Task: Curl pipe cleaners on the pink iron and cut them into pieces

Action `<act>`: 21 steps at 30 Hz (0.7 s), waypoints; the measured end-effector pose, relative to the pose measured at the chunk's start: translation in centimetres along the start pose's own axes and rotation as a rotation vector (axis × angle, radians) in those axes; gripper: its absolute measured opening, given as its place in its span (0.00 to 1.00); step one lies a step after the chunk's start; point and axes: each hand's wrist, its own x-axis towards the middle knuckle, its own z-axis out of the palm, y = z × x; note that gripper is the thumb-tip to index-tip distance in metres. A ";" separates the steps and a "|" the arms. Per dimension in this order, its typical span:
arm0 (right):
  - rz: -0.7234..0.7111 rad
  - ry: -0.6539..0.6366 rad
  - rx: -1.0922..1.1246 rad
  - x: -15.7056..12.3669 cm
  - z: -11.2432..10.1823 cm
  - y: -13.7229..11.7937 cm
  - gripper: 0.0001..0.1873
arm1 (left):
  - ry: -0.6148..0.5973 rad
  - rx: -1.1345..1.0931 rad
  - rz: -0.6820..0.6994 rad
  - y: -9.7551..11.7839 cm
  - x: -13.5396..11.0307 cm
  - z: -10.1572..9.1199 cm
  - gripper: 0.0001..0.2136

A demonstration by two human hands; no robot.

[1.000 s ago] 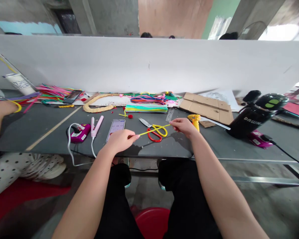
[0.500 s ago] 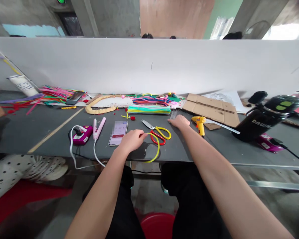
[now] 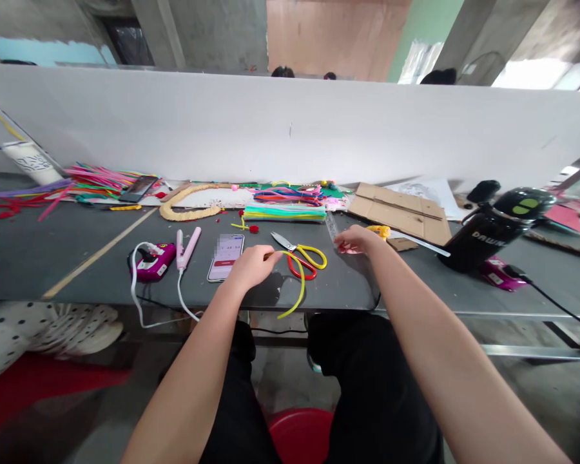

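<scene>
Your left hand pinches a yellow pipe cleaner; your right hand is at the ruler

You have the pipe cleaner by one end, between the thumb and fingers of your left hand, close to the near edge of the grey worktop. From your fingertips it arcs right across the scissors, then curls down and back, its free end reaching the near edge in this view. The scissors lie beyond it, blades parted slightly and pointing towards the far left, with one red handle loop and one yellow.

Your right hand is lowered, fingers bent, at the near end of the clear ruler. You cannot tell from here whether they grip it or only touch it. Past that wrist, partly hidden by it, is the yellow glue gun.

Left of your left hand lies a phone, its screen lit. Further left along the near edge are a pink tool and a purple socket block with a white plug in it. Towards the far edge you have a banded stack of coloured pipe cleaners, and to its right a cardboard piece. A black bottle leans towards the worktop's right side.
</scene>
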 end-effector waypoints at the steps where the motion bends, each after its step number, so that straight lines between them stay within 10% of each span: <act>1: 0.022 -0.007 0.033 -0.9 0.1 0.1 0.09 | 0.021 0.000 -0.001 0.0 0.1 0.0 0.21; 6: -0.060 0.078 0.206 -5.4 1.7 -0.2 0.05 | 0.170 -0.079 0.112 0.6 0.4 0.0 0.18; 12: -0.296 -0.159 0.241 -7.9 4.0 -1.7 0.09 | 0.276 -0.060 0.247 1.9 -0.2 0.1 0.17; 21: -0.182 -0.571 0.522 -9.1 5.4 -2.2 0.18 | 0.270 0.158 0.253 1.6 0.7 0.5 0.18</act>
